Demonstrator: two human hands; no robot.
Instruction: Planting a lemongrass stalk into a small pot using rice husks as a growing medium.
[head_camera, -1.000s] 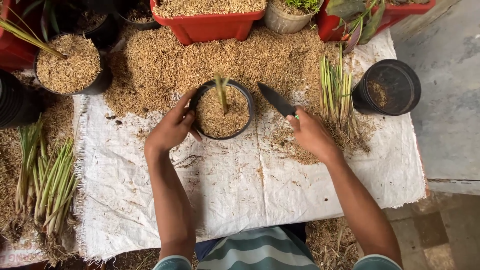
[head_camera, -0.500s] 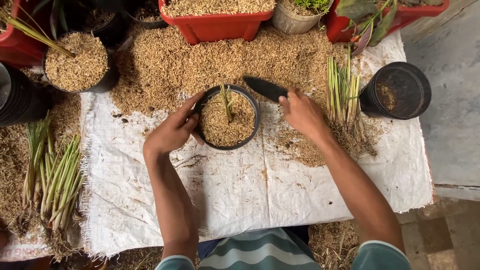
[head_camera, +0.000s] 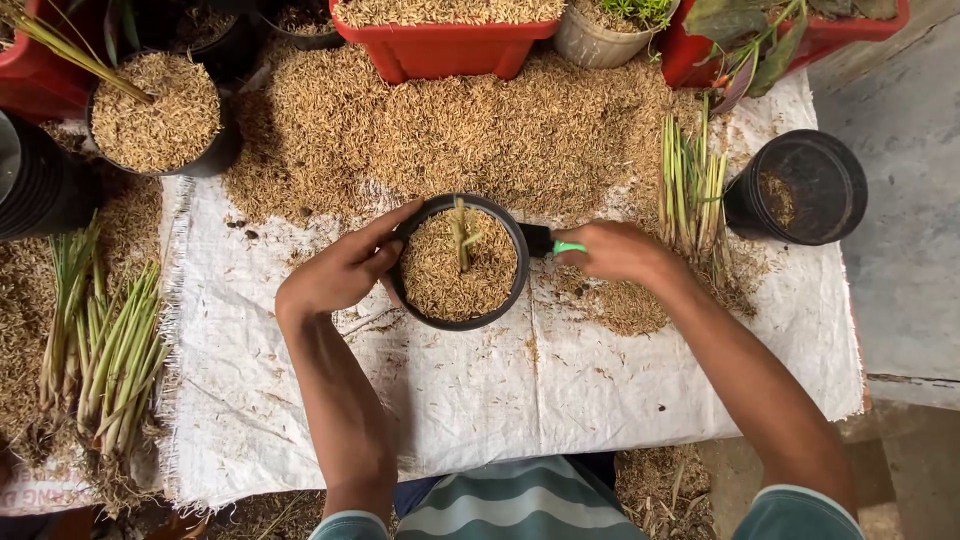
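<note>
A small black pot (head_camera: 520, 283) filled with rice husk stands on a white woven sheet (head_camera: 480, 390), with a cut green stalk (head_camera: 461, 232) upright in its middle. My left hand (head_camera: 340, 268) grips the pot's left rim. My right hand (head_camera: 615, 250) sits just right of the pot and holds a trowel (head_camera: 552, 244) with a green handle and dark blade; the blade points left against the pot's right rim and is mostly hidden.
A heap of husk (head_camera: 480, 120) lies behind the pot. Bundles of green stalks lie at right (head_camera: 690, 185) and left (head_camera: 105, 350). An empty black pot (head_camera: 800, 187) is at right, a filled one (head_camera: 155, 110) at back left, red planters (head_camera: 450, 40) behind.
My right hand swung the trowel down from behind the pot to the pot's right rim. The pot and left hand shifted slightly toward me.
</note>
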